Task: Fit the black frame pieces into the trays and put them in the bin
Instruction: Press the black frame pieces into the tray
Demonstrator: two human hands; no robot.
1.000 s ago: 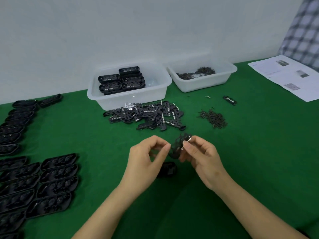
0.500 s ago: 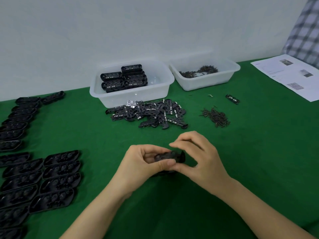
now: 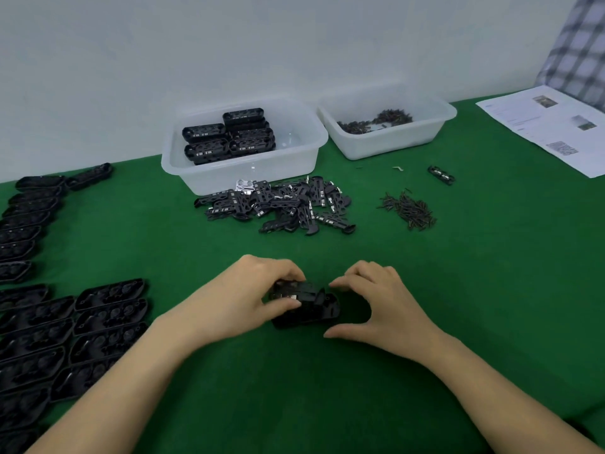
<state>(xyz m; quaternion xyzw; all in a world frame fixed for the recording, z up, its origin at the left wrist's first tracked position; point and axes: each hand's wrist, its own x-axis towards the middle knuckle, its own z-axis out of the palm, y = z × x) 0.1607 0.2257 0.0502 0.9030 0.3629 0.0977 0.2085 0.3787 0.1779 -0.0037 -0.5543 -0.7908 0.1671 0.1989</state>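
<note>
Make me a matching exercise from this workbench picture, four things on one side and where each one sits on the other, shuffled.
Things:
1. finished trays
2. loose frame pieces
3. empty trays
4. printed sheet

Places:
A. far right on the green cloth
B. in rows at the left
C. inside the left bin
D. piled in front of the left bin

Pairs: 1-C, 2-D, 3-B, 4-A

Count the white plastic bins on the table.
2. The left bin, behind the heap of loose black pieces, holds stacked black trays. The right bin, beside it and nearer the paper sheet, holds small dark screws. Nothing suggests another is hidden.
</note>
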